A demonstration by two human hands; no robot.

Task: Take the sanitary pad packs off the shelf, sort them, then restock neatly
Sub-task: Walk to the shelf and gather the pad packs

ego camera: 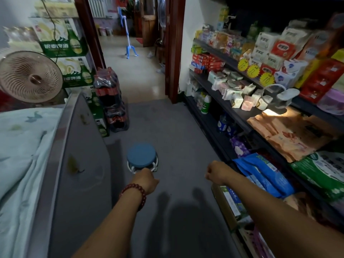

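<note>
both hands out over the aisle, pads on the shelf

the person stands in a narrow shop aisle with both arms stretched forward. the left hand (147, 180) is seen from the back, with a bead bracelet (136, 190) on the wrist. its fingers point down out of sight, just at the near rim of a blue stool (142, 155) on the floor, so i cannot tell whether it holds or touches anything. the right hand (216, 172) has its fingers curled under in a loose fist, with nothing in it, just beside the shelf (240, 116) edge.

the pad packs (286, 135) lie flat in an untidy orange pile on the right-hand shelf, lit by a lamp (283, 97) clipped above them. they are well apart from both hands. blue bags (264, 174) sit on the level below the pile, and a green pack (320, 170) lies beside it.

on the left are a grey cabinet (74, 146) draped with a cloth (18, 146), a fan (28, 77), beer crates (65, 43) and wrapped cola bottles (111, 94).
</note>
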